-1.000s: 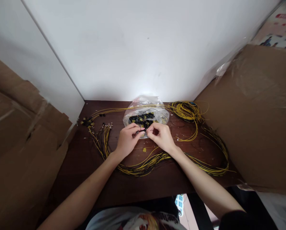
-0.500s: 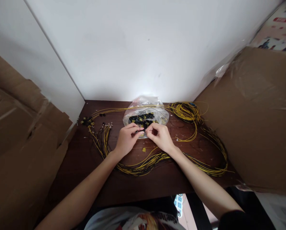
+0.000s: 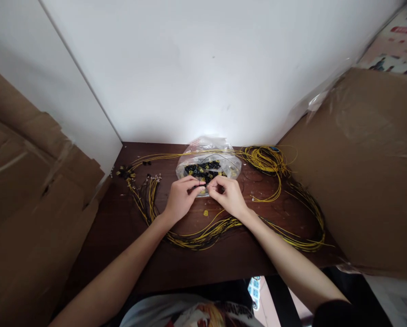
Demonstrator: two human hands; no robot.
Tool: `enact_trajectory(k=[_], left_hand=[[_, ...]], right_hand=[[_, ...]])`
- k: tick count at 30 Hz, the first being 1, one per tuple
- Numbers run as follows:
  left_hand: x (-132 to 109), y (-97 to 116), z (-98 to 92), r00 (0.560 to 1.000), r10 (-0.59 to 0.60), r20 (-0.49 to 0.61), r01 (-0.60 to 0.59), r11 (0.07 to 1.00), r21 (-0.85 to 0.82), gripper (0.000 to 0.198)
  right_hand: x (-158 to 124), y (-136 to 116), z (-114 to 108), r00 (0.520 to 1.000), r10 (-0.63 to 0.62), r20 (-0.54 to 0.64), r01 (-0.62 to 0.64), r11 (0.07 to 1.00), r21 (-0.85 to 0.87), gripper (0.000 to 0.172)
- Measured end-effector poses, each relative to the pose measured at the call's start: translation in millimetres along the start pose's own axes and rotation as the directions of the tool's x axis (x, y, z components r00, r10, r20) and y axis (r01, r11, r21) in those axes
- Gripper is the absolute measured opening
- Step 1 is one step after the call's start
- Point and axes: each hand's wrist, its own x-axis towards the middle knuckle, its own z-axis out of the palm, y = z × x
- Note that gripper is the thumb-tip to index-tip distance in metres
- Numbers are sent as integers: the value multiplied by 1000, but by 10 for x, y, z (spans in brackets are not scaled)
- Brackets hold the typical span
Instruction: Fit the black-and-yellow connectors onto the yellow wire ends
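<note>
left hand (image 3: 178, 200), right hand (image 3: 230, 196): fingers pinching a part (image 3: 200, 183) before bag (image 3: 206, 144) | wires (image 3: 145, 196) left of bag looking fitted; coil (image 3: 265, 158) right of bag seemingly waiting

Bag (image 3: 208, 154) sits rear centre on table (image 3: 121, 259), near wall (image 3: 206, 68); small parts (image 3: 203, 169) inside. Wire coil (image 3: 263, 156) right of bag. Wire bundle (image 3: 196, 238) loops in front. Left hand (image 3: 179, 200) and right hand (image 3: 229, 196) meet just before bag. Cardboard (image 3: 26, 204) flanks table on the left, box (image 3: 367, 172) on the right.

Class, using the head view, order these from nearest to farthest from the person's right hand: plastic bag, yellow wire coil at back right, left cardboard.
1. Plastic bag, just behind the right hand.
2. Wire coil, back right.
3. Cardboard, far left.
</note>
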Motion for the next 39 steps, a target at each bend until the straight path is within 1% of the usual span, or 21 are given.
enact_trajectory(k=[7, 10, 19, 30, 34, 39], left_hand=[[5, -34, 15, 996, -71, 45, 70, 997, 23, 15], [4, -74, 32, 994, -98, 44, 96, 994, 48, 16], [9, -86, 36, 992, -120, 33, 117, 990, 84, 16], [2, -95, 51, 989, -145, 23, 144, 989, 45, 18], [6, -73, 45, 992, -128, 16, 128, 991, 25, 17], [8, -41, 37, 997, -77, -9, 77, 997, 27, 14]], right_hand=[[12, 15, 16, 1000, 12, -8, -12, 1000, -16, 14], [16, 20, 27, 1000, 9, -5, -9, 1000, -21, 14], [16, 54, 31, 1000, 15, -4, -15, 1000, -16, 15], [25, 67, 9, 1000, 14, 9, -13, 1000, -23, 15], [22, 64, 3, 1000, 17, 18, -16, 1000, -23, 14], [15, 53, 1, 1000, 7, 26, -7, 1000, -13, 14]])
